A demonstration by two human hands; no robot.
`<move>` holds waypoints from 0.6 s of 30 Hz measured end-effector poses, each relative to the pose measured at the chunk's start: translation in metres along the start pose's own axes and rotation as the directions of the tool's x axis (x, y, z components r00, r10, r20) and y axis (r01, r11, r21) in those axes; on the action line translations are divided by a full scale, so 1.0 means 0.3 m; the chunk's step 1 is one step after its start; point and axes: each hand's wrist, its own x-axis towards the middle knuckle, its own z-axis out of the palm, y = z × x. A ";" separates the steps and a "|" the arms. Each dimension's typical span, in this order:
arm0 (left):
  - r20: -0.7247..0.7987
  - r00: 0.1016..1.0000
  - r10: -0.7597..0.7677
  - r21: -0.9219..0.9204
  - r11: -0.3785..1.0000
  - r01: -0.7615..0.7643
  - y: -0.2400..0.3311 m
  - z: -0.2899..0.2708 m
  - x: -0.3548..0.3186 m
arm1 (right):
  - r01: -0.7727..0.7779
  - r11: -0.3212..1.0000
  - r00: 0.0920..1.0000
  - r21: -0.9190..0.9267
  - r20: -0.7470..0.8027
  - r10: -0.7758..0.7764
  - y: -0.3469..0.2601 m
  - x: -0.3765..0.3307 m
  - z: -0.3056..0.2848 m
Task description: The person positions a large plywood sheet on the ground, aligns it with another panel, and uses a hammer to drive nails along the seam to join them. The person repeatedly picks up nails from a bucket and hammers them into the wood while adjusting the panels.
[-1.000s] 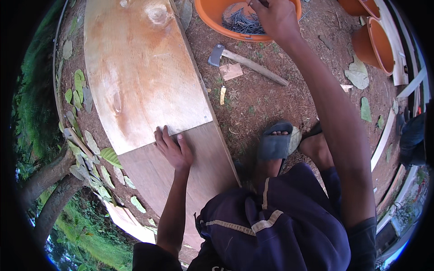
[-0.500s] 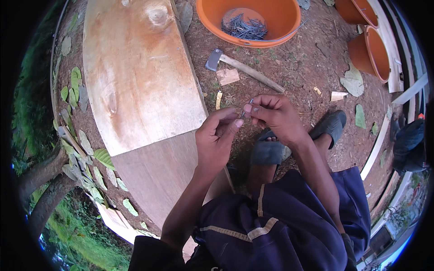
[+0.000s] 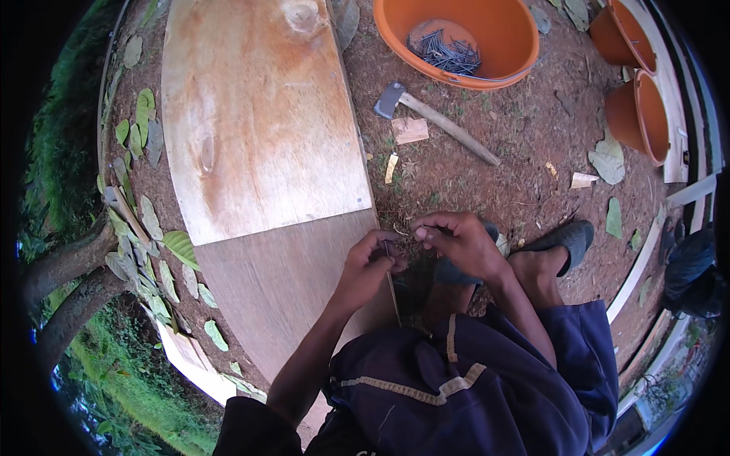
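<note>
My left hand (image 3: 368, 267) is closed in a pinch beside the right edge of a brown board (image 3: 289, 273), and a thin nail (image 3: 387, 248) shows upright between its thumb and fingers. Just to the right, apart from it, my right hand (image 3: 461, 245) has its thumb and fingertips pressed together; whatever they hold, if anything, is too small to make out. A lighter wooden sheet (image 3: 262, 129) lies ahead, overlapping the brown board. Beyond my hands a hatchet (image 3: 449, 125) with a wooden handle rests on the soil.
An orange bucket (image 3: 502, 45) with many loose nails (image 3: 447, 57) in it stands at the far side. Two more orange buckets (image 3: 637, 114) are at the right, near long planks (image 3: 669, 152). Wood chips (image 3: 411, 131) and leaves (image 3: 608, 161) lie about. Tree trunks (image 3: 80, 304) rise at the left.
My hands have come apart and moved lower; the left now has the nail between its fingers. The whole view has shifted, so the boards, bucket and hatchet appear further right.
</note>
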 end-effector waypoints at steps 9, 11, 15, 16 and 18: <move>-0.010 0.992 0.129 0.234 0.964 -0.124 0.023 0.022 0.014 | 0.146 0.988 0.989 0.056 -0.028 -0.144 0.028 0.026 0.070; -0.007 0.994 0.106 0.246 0.964 -0.101 0.017 0.020 0.016 | 0.152 0.988 0.988 -0.007 -0.034 -0.152 0.038 0.035 0.080; -0.009 0.989 0.148 0.368 0.920 -0.134 -0.019 0.001 0.024 | 0.100 0.990 0.994 -0.103 0.050 -0.095 0.053 0.064 0.078; -0.009 0.986 0.169 0.417 0.896 -0.150 -0.020 -0.006 0.026 | 0.081 0.986 0.996 -0.147 0.048 -0.075 0.046 0.075 0.067; -0.097 0.987 0.132 0.379 0.921 -0.086 -0.012 -0.021 0.034 | 0.042 0.971 0.999 -0.236 0.039 -0.034 0.027 0.106 0.025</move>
